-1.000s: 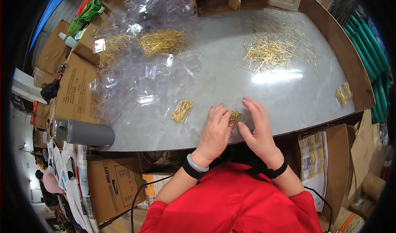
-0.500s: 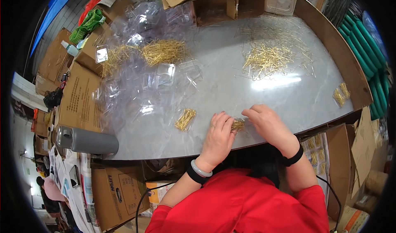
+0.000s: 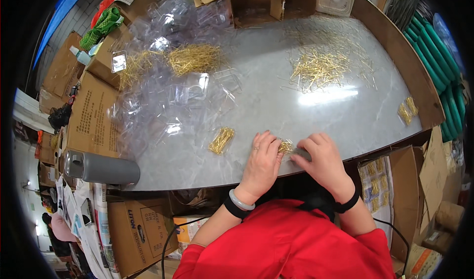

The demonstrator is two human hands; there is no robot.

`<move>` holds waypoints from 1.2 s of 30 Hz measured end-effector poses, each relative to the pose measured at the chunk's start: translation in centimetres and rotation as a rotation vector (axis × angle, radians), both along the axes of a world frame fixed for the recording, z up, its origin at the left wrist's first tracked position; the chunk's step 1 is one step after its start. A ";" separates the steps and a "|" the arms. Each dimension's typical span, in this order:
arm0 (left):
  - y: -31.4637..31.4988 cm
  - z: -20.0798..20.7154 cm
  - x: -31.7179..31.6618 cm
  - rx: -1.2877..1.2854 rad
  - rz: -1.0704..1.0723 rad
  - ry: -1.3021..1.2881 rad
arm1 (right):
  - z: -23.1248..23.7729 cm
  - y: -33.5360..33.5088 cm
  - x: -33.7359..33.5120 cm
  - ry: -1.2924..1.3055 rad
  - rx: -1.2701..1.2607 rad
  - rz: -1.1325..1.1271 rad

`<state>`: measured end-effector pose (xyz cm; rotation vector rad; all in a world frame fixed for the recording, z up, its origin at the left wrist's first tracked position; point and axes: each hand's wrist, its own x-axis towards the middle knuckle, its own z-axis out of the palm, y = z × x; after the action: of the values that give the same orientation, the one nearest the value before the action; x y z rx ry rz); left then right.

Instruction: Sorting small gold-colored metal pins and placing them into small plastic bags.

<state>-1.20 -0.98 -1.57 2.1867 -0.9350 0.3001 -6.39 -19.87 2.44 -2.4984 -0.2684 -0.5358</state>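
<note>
My left hand [image 3: 261, 161] is closed around a small bundle of gold wire hooks [image 3: 285, 147] near the table's front edge. The hooks' ends stick out on its right side; the rest is hidden under my fingers. Just to the right is my right hand [image 3: 325, 161], its thumb and fingers apart around the bundle's right end. The gap between them looks slightly blurred, and I make out nothing held there. A packed bundle of gold hooks [image 3: 221, 141] lies to the left of my left hand.
Loose gold hooks [image 3: 321, 69] spread over the far right. Another hook heap [image 3: 194, 59] lies among clear plastic boxes [image 3: 173, 104] at left. Two small hook packs [image 3: 408, 111] sit by the right rim. A grey bottle [image 3: 106, 168] lies at the left edge; a cardboard box [image 3: 254, 10] stands behind.
My right hand has drawn down and slightly right, its thumb and fingers now wider apart. The left hand stays on the bundle, whose hook ends show more. The view has shifted slightly.
</note>
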 end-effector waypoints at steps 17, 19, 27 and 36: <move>0.3 -1.1 0.2 0.040 0.006 0.013 | -1.5 2.9 1.0 -0.166 0.161 0.114; 0.1 -0.5 0.1 0.015 -0.014 0.026 | -3.0 2.0 1.3 -0.119 0.153 0.155; 0.3 -0.8 0.2 -0.002 -0.048 0.039 | -2.7 1.8 1.4 -0.100 0.067 0.140; 3.3 1.3 -1.2 -0.124 0.079 0.150 | -3.2 1.9 1.3 -0.043 -0.066 0.199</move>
<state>-2.38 2.28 -0.29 2.1031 -0.7297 0.2217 -5.06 -17.95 -0.77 -2.4893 -0.5535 -0.5067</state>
